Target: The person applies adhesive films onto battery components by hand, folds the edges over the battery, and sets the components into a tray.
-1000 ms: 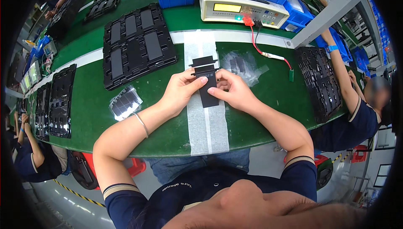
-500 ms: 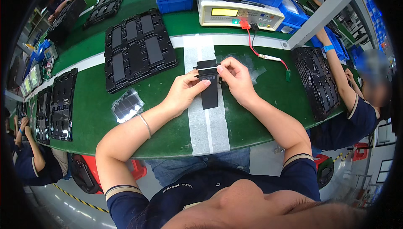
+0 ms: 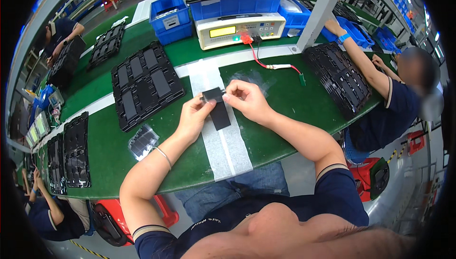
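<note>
Over a white paper strip on the green table, both hands hold a flat black piece with a wider folded black top part. My left hand pinches its left side, the thumb lying on the front just below the top part. At the upper right corner, the thumb and fingertips of my right hand are pressed together on the edge. What lies behind the piece is hidden. A clear sheet with dark rectangles rests on the table left of my left forearm.
A black tray with several grey flat pieces lies to the left. Ahead stands a beige meter; its red lead ends in a green connector. Farther right are a metal post, more black trays and a co-worker's arm.
The view has shifted, so the table appears turned. The black piece's top part now shows as a broad folded face instead of a narrow slotted edge; both hands keep hold of it.
</note>
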`<state>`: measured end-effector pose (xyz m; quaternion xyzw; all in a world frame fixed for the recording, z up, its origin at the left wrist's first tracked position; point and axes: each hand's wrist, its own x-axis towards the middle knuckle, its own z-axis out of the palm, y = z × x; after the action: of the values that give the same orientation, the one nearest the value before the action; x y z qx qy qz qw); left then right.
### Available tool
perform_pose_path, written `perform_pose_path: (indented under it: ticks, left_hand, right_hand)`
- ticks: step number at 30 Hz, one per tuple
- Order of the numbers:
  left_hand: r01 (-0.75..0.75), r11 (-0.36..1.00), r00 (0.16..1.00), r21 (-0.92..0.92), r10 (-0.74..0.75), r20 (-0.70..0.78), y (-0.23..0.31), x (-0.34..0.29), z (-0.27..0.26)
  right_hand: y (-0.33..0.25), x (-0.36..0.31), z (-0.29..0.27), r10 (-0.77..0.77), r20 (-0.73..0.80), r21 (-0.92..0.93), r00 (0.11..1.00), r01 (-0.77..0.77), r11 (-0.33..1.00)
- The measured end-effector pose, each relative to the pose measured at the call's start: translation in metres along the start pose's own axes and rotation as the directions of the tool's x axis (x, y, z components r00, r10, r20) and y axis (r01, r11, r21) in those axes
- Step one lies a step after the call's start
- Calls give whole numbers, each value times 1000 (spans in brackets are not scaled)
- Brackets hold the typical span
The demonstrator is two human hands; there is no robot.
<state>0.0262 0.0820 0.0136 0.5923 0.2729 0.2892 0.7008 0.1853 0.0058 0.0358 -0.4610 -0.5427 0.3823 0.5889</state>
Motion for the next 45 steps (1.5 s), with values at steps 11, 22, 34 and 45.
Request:
perform_pose_path:
  ticks: [11, 22, 34, 45]
  left_hand:
    - [7, 943, 1000, -332, 2, 28, -7, 10, -14]
    - [-33, 967, 995, -254, 9, -98, -6, 7, -12]
    - [-80, 978, 989, -193, 53, -139, -2, 5, -10]
    - [-123, 969, 984, -216, 90, -154, -2, 7, -10]
  right_hand:
    - [11, -2, -14, 5, 554, -434, 832, 284, 855]
    - [8, -1, -18, -4, 475, -428, 880, 235, 873]
    - [11, 1, -24, 65, 427, -259, 902, 53, 964]
    - [14, 4, -35, -252, 275, -727, 928, 372, 577]
